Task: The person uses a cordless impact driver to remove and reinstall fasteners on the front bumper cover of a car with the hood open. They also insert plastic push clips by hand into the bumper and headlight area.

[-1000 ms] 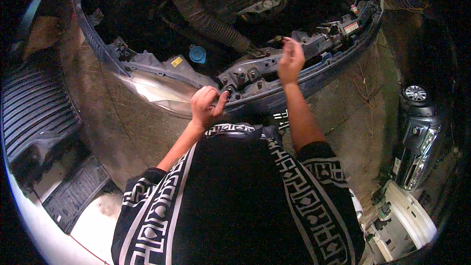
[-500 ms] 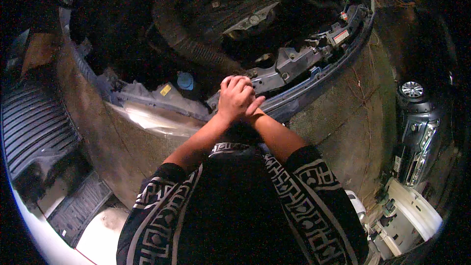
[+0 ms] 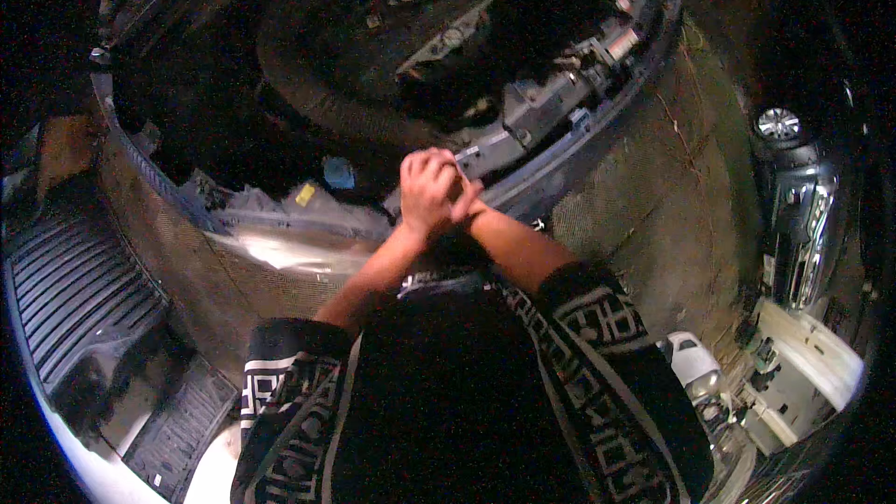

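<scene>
My left hand [image 3: 428,191] is closed, its fingers curled over and against my right hand [image 3: 465,202]. The two are pressed together in front of my chest, at the front edge of an open engine bay [image 3: 215,117]. Most of my right hand lies behind the left; the part that shows looks closed. Whatever they grip, if anything, is hidden. Just beyond them runs the grey front crossmember [image 3: 495,142]. Left of the hands are a blue round cap [image 3: 339,173] and a yellow label [image 3: 304,194], above a lit headlamp [image 3: 280,252].
A ribbed dark panel [image 3: 79,280] lies at the left on the floor. To the right are a wheel [image 3: 778,123], a dark bumper-like part with chrome trim [image 3: 803,233], and a white vehicle part [image 3: 812,345]. Thin strands [image 3: 686,135] trail over the textured floor.
The view has shifted and turned a little, so the engine bay sits farther up and left. My hands stay together, with the right one tucked closer against the left.
</scene>
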